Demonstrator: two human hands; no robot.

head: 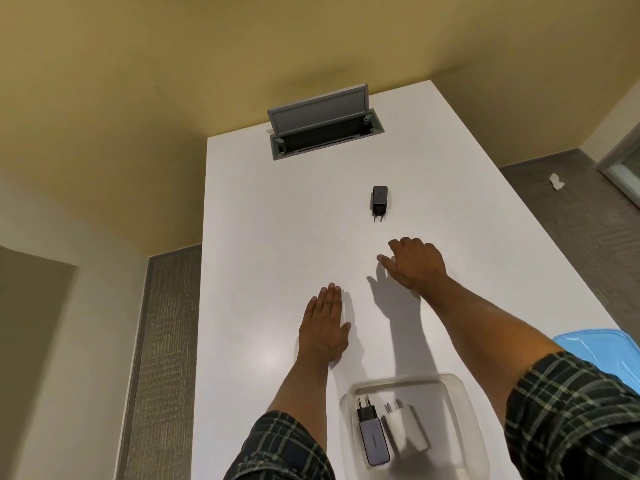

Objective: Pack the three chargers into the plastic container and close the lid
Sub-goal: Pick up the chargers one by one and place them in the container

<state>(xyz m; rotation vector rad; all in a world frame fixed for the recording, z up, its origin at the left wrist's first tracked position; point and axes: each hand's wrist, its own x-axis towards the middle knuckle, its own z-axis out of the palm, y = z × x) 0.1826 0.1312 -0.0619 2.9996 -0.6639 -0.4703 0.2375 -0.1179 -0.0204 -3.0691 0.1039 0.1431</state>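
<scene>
Both hands empty: right hand (414, 265) reaches toward far black charger (379, 200); left hand (323, 327) flat on white surface (259, 237).

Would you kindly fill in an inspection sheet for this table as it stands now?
Surface: white table, open grey cable hatch at far end.
Job's things: clear container holds grey charger and white charger; black charger lies outside; blue lid off, at right.
Clutter: nothing seen.
Grippers: left hand flat on table; right hand empty, near black charger.
Cables: nothing seen.
Surroundings: crumpled paper on floor.
</scene>
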